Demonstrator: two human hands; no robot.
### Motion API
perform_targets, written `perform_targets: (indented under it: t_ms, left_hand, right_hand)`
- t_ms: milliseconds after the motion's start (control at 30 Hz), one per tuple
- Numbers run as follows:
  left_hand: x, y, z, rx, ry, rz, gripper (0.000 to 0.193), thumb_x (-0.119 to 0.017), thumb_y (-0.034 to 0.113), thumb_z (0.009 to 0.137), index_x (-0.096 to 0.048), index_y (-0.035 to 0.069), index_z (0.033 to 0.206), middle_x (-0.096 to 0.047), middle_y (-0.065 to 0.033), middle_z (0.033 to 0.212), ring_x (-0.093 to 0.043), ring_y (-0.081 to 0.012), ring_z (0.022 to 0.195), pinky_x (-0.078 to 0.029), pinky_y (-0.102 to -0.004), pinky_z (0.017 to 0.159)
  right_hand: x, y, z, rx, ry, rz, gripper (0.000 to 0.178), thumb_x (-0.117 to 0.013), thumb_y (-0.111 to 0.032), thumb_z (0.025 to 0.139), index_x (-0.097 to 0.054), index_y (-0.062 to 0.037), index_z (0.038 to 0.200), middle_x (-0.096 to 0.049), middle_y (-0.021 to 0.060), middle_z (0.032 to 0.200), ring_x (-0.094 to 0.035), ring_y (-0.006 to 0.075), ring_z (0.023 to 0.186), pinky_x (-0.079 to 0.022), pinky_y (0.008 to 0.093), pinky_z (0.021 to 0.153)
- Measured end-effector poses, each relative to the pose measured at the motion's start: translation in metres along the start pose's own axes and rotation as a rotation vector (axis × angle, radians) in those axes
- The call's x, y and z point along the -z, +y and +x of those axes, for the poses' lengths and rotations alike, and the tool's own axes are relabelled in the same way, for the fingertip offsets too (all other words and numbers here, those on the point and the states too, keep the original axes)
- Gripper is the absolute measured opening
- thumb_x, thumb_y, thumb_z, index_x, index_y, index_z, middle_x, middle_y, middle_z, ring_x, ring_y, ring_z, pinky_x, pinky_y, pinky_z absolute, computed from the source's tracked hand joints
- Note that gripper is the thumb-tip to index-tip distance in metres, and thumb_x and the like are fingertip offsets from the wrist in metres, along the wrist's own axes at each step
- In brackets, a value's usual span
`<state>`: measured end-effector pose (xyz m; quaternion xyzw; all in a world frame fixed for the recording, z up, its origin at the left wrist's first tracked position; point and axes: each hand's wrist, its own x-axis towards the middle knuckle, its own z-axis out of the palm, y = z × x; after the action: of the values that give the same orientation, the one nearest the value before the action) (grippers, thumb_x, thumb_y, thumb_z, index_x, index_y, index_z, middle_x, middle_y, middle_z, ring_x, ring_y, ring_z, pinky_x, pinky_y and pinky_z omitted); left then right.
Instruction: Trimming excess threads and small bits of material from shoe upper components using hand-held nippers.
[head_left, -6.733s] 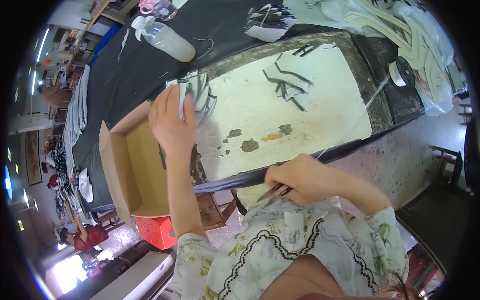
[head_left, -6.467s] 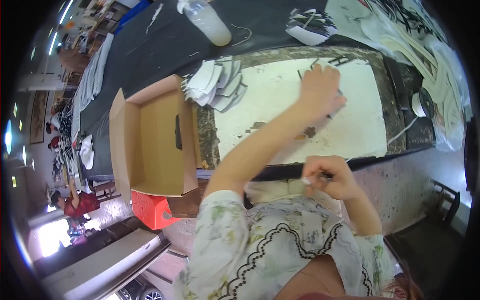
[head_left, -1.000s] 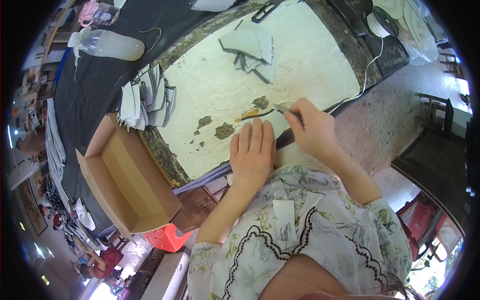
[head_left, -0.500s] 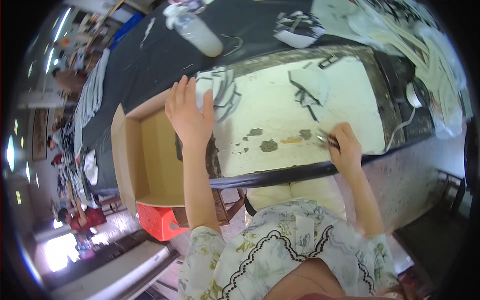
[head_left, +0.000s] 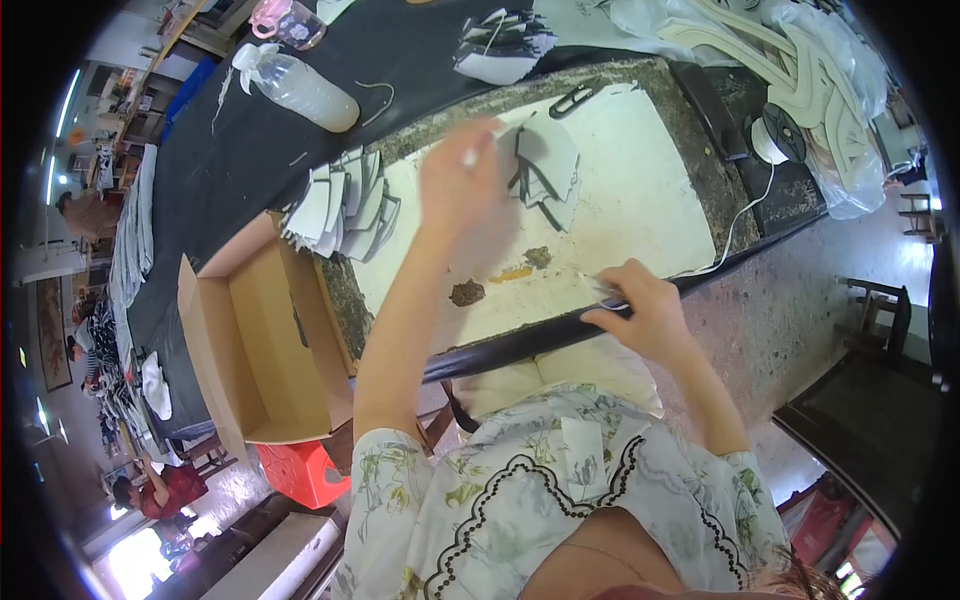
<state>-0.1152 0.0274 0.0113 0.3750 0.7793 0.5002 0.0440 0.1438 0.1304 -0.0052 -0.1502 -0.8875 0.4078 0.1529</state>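
My left hand (head_left: 462, 185) is over the upper middle of a white board (head_left: 640, 190), just left of a few loose pale pieces with dark strips (head_left: 555, 165). Motion smears its fingers, and a small white spot shows among them. At the board's near edge, my right hand (head_left: 645, 310) has its thumb and forefinger around a thin white cord (head_left: 740, 212). That cord leads from a spool (head_left: 778, 135) at the right. Fanned pale pieces with dark edges (head_left: 340, 205) overlap the board's left side.
An open cardboard box (head_left: 262, 330) stands left of the board. Beyond it are a cloudy plastic bottle (head_left: 300, 90), a pink cup (head_left: 288, 22) and another stack of pieces (head_left: 503, 48). A slim black object (head_left: 577, 98) lies near the far edge. Cream curved parts (head_left: 770, 50) lie far right.
My left hand has left the fanned pieces and moved right over the board. The small snips seen in my right hand no longer show clearly; white cord is at its fingers. The view has shifted.
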Motion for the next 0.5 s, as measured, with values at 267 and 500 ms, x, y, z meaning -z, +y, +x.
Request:
perform_targets:
  t_ms: [267, 500]
  left_hand:
    - [0.061, -0.025, -0.11, -0.34, -0.187, 0.39, 0.045, -0.054, -0.014, 0.065, -0.068, 0.005, 0.104, -0.063, -0.0143, 0.121, -0.057, -0.0348, 0.118, -0.053, -0.0405, 0.09]
    - [0.022, 0.012, -0.161, -0.366, -0.294, 0.421, 0.045, -0.062, -0.002, 0.076, -0.062, 0.005, 0.12, -0.058, -0.0137, 0.128, -0.057, -0.0355, 0.115, -0.05, -0.0435, 0.097]
  right_hand:
    - [-0.008, 0.018, -0.001, 0.143, -0.001, 0.111, 0.015, -0.072, -0.005, 0.081, -0.058, -0.0042, 0.086, -0.058, 0.0056, 0.079, -0.059, 0.02, 0.064, -0.048, 0.0289, 0.06]
    - [0.009, -0.036, 0.04, -0.398, -0.235, 0.696, 0.009, -0.062, -0.009, 0.094, -0.061, -0.0003, 0.093, -0.06, 0.0009, 0.068, -0.056, 0.0049, 0.06, -0.042, 0.0198, 0.052]
